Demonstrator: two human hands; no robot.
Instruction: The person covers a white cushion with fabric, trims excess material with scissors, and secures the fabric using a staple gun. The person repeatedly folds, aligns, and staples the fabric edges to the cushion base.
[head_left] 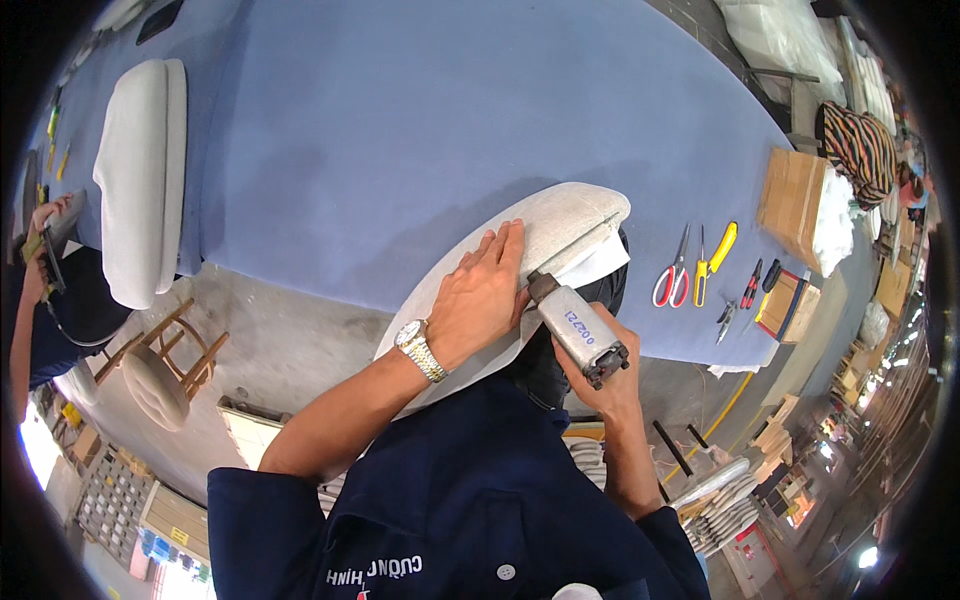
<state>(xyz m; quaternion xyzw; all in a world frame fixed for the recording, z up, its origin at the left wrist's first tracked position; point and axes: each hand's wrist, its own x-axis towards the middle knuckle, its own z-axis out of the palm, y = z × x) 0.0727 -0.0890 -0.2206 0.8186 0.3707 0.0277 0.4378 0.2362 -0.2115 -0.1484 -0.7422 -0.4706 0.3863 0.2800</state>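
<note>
A light grey upholstered cushion [570, 220] with a curved outline rests tilted against the table's near edge and my lap. My left hand [478, 300] lies on its fabric, fingers stretched out, a metal-banded watch on the wrist. In my right hand [610, 365] is a grey staple gun [578, 328], its nose at the cushion's near side, just beside my left hand. Whether the nose touches the fabric I cannot tell. White material [597, 262] shows along the cushion's underside, next to something black.
On the blue table [450, 120] lie red-handled scissors [672, 285], a yellow cutter [720, 248], a screwdriver [700, 285], pliers [752, 285] and a cardboard box [790, 205]. Stacked grey cushions [140, 180] sit at left, near a co-worker's hands [42, 235]. A wooden stool [160, 380] stands below.
</note>
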